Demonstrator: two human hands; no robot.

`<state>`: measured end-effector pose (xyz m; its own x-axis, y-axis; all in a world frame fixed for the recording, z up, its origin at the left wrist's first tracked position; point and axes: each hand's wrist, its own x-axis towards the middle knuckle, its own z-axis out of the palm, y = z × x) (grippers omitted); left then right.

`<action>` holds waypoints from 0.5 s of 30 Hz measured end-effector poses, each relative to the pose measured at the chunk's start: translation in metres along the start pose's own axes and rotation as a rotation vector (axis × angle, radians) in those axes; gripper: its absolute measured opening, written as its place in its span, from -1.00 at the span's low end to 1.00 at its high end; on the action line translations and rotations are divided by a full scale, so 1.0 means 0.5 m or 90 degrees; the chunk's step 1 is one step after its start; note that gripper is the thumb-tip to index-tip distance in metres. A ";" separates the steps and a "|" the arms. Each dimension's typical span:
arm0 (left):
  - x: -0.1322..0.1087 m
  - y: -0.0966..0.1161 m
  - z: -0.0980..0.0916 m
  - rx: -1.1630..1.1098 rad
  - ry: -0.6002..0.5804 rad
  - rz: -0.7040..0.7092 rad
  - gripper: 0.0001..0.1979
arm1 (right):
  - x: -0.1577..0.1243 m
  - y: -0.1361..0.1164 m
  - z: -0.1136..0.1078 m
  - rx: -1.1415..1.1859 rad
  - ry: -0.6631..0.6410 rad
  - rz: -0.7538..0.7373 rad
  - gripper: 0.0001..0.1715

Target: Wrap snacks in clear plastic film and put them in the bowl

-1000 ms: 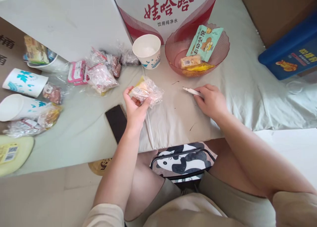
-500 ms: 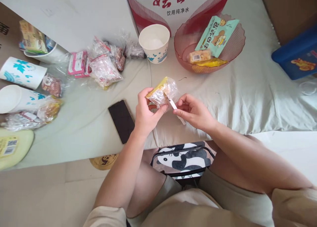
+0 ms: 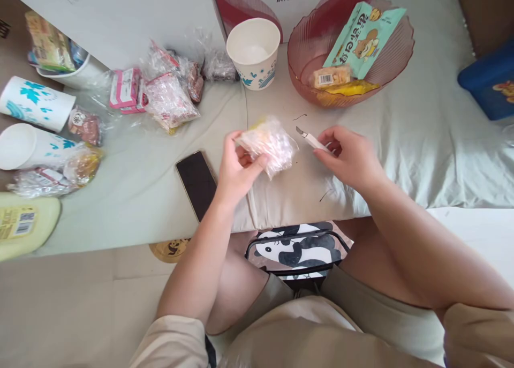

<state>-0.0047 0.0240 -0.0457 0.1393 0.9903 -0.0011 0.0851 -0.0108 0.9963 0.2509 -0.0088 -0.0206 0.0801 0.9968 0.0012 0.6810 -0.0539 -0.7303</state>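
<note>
My left hand is closed round a snack in a crinkled clear wrapper, held just above the pale green cloth. My right hand pinches a small white utility knife, its blade pointing left toward the wrapper and a short gap away from it. A black phone lies face up just left of my left wrist.
A white paper cup and a pink glass bowl holding snack packets stand at the back. Wrapped snacks and two tipped paper cups lie to the left. A panda-print bag rests on my lap, a blue box stands far right.
My right hand picked the knife up from the cloth, brought it against the wrapper, then drew it back to the right. My left hand kept hold of the snack and turned it.
</note>
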 end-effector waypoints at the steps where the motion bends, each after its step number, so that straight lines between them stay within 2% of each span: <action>1: -0.005 0.000 0.008 0.028 -0.038 -0.007 -0.28 | 0.005 0.012 -0.002 -0.062 0.015 -0.019 -0.80; 3: -0.009 0.004 0.019 0.093 -0.077 -0.009 -0.36 | 0.012 0.033 -0.002 -0.153 0.039 -0.052 -0.84; 4: -0.009 0.007 0.021 0.128 -0.069 0.001 -0.40 | 0.014 0.041 -0.002 -0.183 0.058 -0.070 -0.85; 7: 0.000 0.013 0.014 0.189 0.012 0.064 -0.50 | 0.011 0.044 0.002 -0.213 0.129 -0.141 -0.82; 9: 0.006 0.015 0.005 0.184 0.034 0.104 -0.53 | 0.003 0.034 0.007 -0.181 0.133 -0.198 -0.79; 13: 0.003 0.018 -0.002 0.225 -0.013 0.110 -0.48 | -0.023 0.004 0.033 -0.052 -0.014 -0.318 -0.59; 15: -0.001 0.021 -0.001 0.250 -0.007 0.082 -0.55 | -0.033 -0.007 0.049 -0.017 -0.085 -0.342 -0.48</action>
<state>-0.0043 0.0235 -0.0354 0.1845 0.9757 0.1183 0.4363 -0.1892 0.8797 0.2295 -0.0237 -0.0345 -0.3760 0.8829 0.2812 0.6183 0.4651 -0.6335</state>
